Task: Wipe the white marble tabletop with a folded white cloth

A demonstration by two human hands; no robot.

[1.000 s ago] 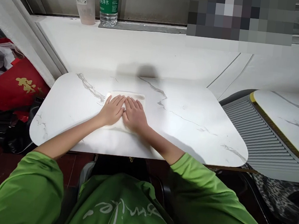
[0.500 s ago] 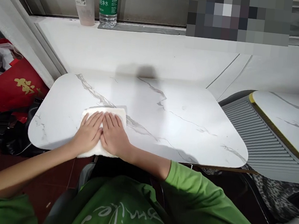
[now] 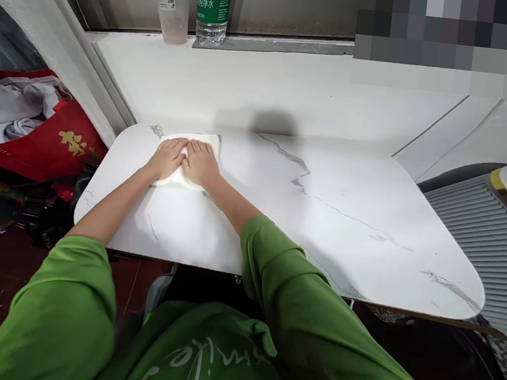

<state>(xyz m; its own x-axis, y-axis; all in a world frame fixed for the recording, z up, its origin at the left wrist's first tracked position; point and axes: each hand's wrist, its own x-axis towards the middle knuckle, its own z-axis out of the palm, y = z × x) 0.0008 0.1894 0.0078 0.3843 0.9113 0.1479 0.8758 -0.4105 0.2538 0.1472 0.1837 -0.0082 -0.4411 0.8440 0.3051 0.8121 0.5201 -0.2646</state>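
A white cloth (image 3: 213, 144) lies flat on the white marble-patterned table (image 3: 249, 232), close to its back left part. On the cloth's left half rests my left hand (image 3: 167, 158), palm down with the fingers stretched forward. My right hand (image 3: 201, 163) presses flat on the right half, fingers also extended. The two hands almost touch at the thumbs. Both arms reach forward over the table, and the palms hide the middle of the cloth.
On the ledge behind stand a translucent cup (image 3: 174, 18) and a water bottle (image 3: 212, 10) with a green label. A red bag (image 3: 35, 149) holding pale cloth is at the left. A grey ribbed panel (image 3: 481, 220) stands at the right.
Both hands have slid the cloth away from the table's front edge toward its back edge. The arms are stretched further out, and the head view has shifted a little left.
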